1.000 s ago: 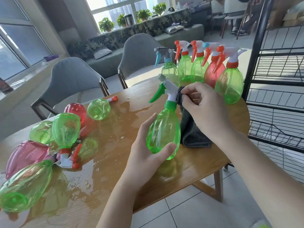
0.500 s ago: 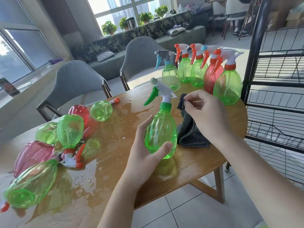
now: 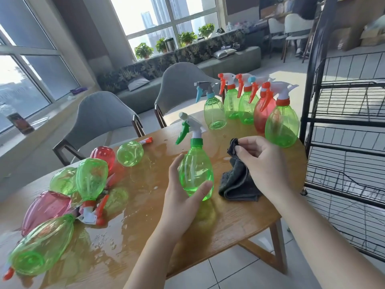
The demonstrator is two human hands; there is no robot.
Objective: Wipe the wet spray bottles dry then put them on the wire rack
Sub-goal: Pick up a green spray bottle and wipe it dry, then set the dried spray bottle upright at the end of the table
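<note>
The dark grey microfibre cloth [image 3: 237,180] has come away from the white-and-green trigger head of the translucent green plastic spray bottle [image 3: 195,174]: a second ago the right hand [image 3: 262,163] was pressing the cloth against the nozzle, and now it pinches only an upper corner of the cloth, drawn off to the right of the bottle, with the rest slumped on the round wooden table [image 3: 239,222] near its right edge. The left hand [image 3: 183,197] has kept its hold, thumb and fingers curled round the bottle's lower body, keeping it upright in the middle of the table. This looks like the end of wiping for this bottle, so it is probably ready to go up. Five upright spray bottles [image 3: 248,105] stand grouped at the far right edge, beside the black wire rack [image 3: 343,122], whose visible shelves hold none yet. A heap of green and red bottles lying on their sides [image 3: 68,188] waits in a puddle at the left edge.
</note>
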